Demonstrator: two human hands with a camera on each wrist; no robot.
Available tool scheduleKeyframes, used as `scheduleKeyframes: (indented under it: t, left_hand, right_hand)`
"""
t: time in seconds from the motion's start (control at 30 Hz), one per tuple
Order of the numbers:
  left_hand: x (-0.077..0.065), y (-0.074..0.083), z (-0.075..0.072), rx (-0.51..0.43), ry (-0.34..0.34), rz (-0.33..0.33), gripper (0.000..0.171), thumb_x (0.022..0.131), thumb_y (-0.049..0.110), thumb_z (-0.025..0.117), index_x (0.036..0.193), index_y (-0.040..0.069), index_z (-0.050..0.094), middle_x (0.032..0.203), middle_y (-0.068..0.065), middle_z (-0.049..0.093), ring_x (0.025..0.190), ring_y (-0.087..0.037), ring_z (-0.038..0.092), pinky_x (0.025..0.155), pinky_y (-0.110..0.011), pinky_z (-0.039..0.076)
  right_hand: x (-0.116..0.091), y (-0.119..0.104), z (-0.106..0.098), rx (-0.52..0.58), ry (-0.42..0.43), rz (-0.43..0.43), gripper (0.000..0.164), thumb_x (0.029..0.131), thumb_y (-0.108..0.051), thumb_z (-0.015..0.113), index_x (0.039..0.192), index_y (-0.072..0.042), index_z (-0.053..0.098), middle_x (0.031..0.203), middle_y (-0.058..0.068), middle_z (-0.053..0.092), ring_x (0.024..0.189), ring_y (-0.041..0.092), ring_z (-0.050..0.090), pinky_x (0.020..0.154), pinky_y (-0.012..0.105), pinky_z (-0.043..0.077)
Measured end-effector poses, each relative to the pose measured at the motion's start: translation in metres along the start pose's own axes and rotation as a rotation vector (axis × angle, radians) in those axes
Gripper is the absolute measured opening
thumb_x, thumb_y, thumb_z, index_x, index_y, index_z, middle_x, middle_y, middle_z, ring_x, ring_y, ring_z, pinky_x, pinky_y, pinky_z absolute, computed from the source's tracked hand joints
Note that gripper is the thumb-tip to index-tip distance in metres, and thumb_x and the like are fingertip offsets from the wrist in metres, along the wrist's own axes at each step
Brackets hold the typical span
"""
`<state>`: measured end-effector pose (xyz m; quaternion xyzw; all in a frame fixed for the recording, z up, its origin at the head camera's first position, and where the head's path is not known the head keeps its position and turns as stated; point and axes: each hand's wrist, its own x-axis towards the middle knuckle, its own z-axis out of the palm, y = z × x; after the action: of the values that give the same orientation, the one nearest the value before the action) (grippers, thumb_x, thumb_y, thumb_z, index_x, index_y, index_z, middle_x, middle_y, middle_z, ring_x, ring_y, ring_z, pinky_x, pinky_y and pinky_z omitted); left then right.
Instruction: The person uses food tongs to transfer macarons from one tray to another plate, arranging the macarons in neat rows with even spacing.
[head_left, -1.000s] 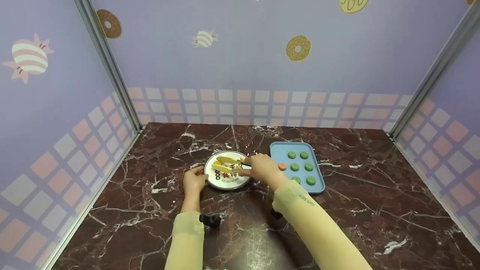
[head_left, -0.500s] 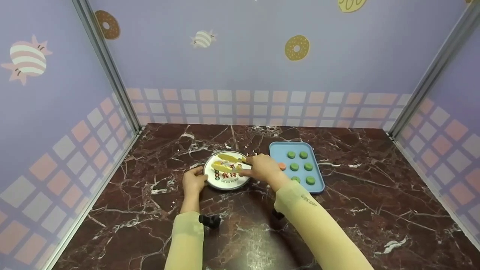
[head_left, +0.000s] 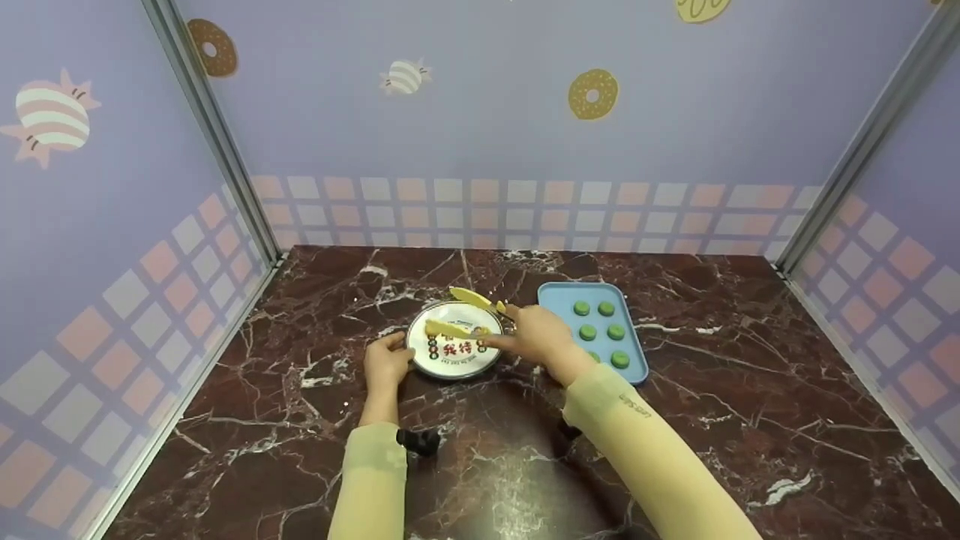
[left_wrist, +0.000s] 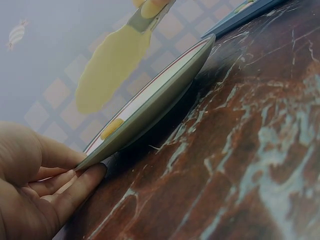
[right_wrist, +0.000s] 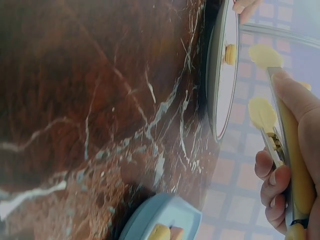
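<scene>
A white plate (head_left: 469, 364) with a dark rim and red characters lies on the marbled table. My left hand (head_left: 386, 360) pinches its left rim, thumb above and fingers below, as the left wrist view shows. A yellow macaron (left_wrist: 112, 128) rests on the plate near that hand. My right hand (head_left: 541, 335) grips yellow-tipped metal tongs (right_wrist: 296, 160) over the plate's right side. The tongs' arms stand wide apart with nothing between their tips. In the right wrist view, the tips (right_wrist: 262, 113) are apart from the macaron (right_wrist: 230, 54).
Right of the plate lies a blue tray (head_left: 637, 364) with several green macarons (head_left: 587, 332). My right hand covers part of its left side. A pink macaron (right_wrist: 176, 234) shows in the tray from the right wrist. Patterned walls (head_left: 480, 135) stand at the back and both sides.
The tongs' arms have spread much farther apart over the plate. My right hand has shifted slightly right and now hides the orange-pink macaron in the head view. The left hand keeps its place.
</scene>
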<state>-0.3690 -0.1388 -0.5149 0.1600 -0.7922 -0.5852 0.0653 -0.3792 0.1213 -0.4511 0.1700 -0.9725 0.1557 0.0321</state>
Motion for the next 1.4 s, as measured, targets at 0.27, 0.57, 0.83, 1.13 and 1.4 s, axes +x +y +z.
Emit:
scheduleKeyframes:
  t: [0.27,0.57,0.83,1.13,1.4]
  left_hand:
    - [0.0,-0.001,0.001,0.012,0.006,-0.003,0.045,0.093,-0.004,0.064,0.137,-0.008,0.06,0.135,-0.032,0.063,0.119,-0.041,0.068,0.078,-0.033,0.066]
    - [0.0,-0.001,0.001,-0.01,-0.006,-0.005,0.045,0.094,-0.005,0.063,0.139,-0.009,0.059,0.136,-0.032,0.062,0.121,-0.042,0.067,0.08,-0.033,0.067]
    - [-0.001,0.0,0.0,-0.017,0.001,-0.006,0.045,0.094,-0.005,0.064,0.139,-0.008,0.059,0.136,-0.032,0.062,0.12,-0.041,0.067,0.076,-0.031,0.066]
    - [-0.001,0.001,0.001,-0.001,0.001,-0.003,0.045,0.094,-0.004,0.065,0.138,-0.008,0.06,0.137,-0.031,0.062,0.122,-0.041,0.067,0.082,-0.035,0.066]
    - [0.0,-0.001,0.0,0.016,0.015,0.008,0.045,0.093,-0.003,0.065,0.137,-0.008,0.061,0.135,-0.03,0.064,0.122,-0.04,0.067,0.083,-0.035,0.066]
  right_hand:
    - [-0.005,0.009,-0.003,-0.002,0.006,0.015,0.092,0.084,-0.066,0.073,0.145,-0.001,0.053,0.12,0.025,0.071,0.103,0.041,0.071,0.087,0.053,0.062]
    - [-0.019,0.033,-0.02,-0.008,0.04,0.049,0.102,0.079,-0.076,0.07,0.151,-0.007,0.049,0.126,0.027,0.068,0.101,0.043,0.071,0.081,0.054,0.063]
    - [-0.038,0.062,-0.036,-0.049,0.088,0.052,0.093,0.084,-0.068,0.072,0.147,-0.002,0.053,0.117,0.025,0.072,0.094,0.042,0.072,0.074,0.057,0.062]
    - [-0.059,0.104,-0.054,-0.106,0.117,0.095,0.088,0.083,-0.071,0.071,0.143,-0.007,0.058,0.115,0.025,0.073,0.094,0.047,0.071,0.068,0.059,0.061]
    - [-0.071,0.141,-0.062,-0.121,0.121,0.136,0.083,0.083,-0.066,0.074,0.141,-0.008,0.062,0.119,0.031,0.071,0.097,0.05,0.07,0.069,0.063,0.058]
